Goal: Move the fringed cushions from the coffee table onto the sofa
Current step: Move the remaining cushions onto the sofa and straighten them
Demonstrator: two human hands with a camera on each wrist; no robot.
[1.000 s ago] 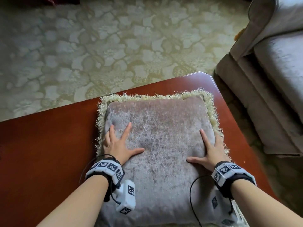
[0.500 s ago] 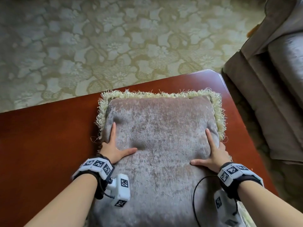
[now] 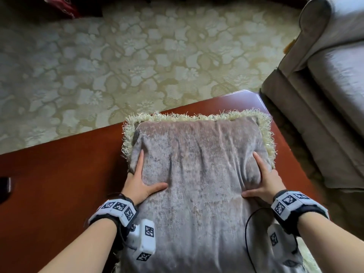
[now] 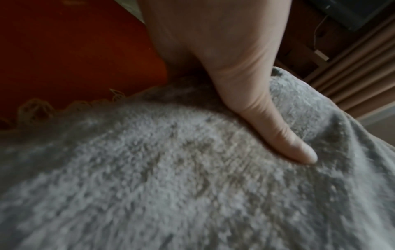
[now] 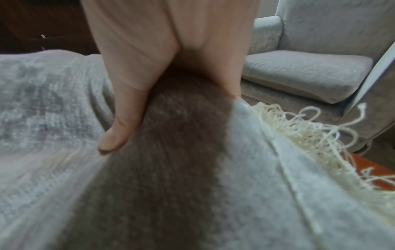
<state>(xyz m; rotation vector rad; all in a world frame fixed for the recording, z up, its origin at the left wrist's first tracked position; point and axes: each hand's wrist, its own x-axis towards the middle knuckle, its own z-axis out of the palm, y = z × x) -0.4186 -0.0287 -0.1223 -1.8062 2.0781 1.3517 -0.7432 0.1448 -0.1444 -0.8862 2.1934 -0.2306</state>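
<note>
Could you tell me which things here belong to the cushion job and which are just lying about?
Job: fringed cushion, left hand, right hand, coffee table, sofa.
Lying about: patterned carpet, red item, dark object.

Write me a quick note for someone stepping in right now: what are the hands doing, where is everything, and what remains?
Left hand and right hand each grip a side of the grey velvet cushion with cream fringe, thumbs on top, fingers wrapped around the edges.
The cushion is over the reddish-brown wooden coffee table; whether it is lifted clear I cannot tell.
The grey upholstered sofa stands to the right.
Left: carry the cushion onto the sofa.
</note>
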